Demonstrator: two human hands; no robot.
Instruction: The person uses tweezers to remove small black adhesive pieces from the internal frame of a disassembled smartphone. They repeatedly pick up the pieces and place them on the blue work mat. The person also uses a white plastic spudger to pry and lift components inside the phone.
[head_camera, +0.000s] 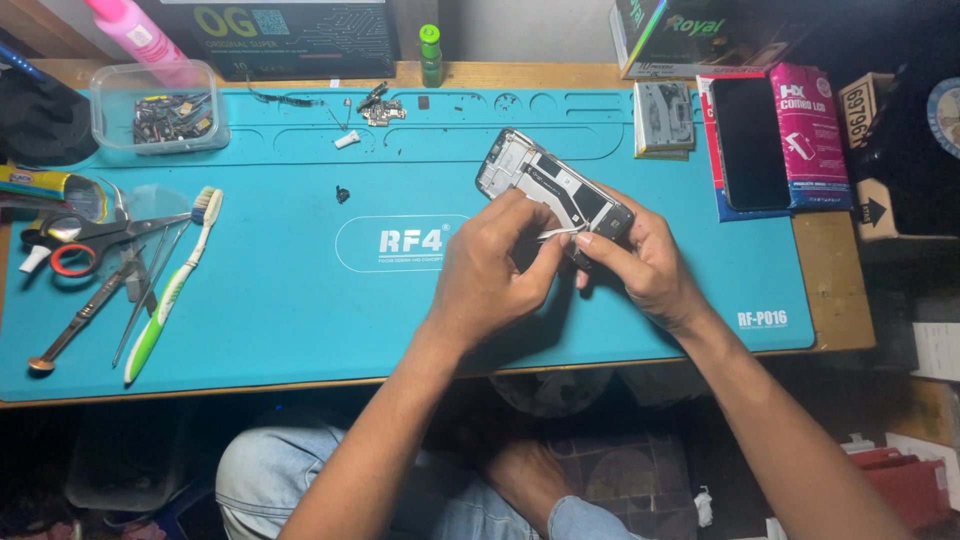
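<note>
Left hand (490, 270) is curled, fingertips pinched on thin tweezers (557, 233), tip angled into the lower end of the phone (553, 190). Right hand (645, 262) is closed around that same lower end, thumb on top, likely to steady it so the tweezers can work on one spot. The phone is opened, back cover off, metal shields and black parts showing; its upper end tilts up and left above the mat (300, 300), so it's held rather than lying flat. What the tweezers grip, if anything, is too small to tell.

The mat is teal silicone and covers most of the desk, with moulded pockets along its far edge, presumably for small parts. Loose bits sit there: a small board piece (380, 108), a white part (346, 140), and a dark speck (343, 194) nearer the middle.

To the left, well apart from the hands, a toothbrush (170, 290) with green handle lies beside metal picks (80, 318), and scissors (85, 240) with one red loop. A clear tub (160, 105) of scrap parts is at the far left corner, with a pink bottle (135, 30) behind it and a small green bottle (429, 50) at the far edge.

To the right, a grey tray (663, 118) rests at the mat's edge, just beside a dark screen panel (750, 140) lying on pink-and-blue packaging (810, 130). Boxes stand along the back wall.
</note>
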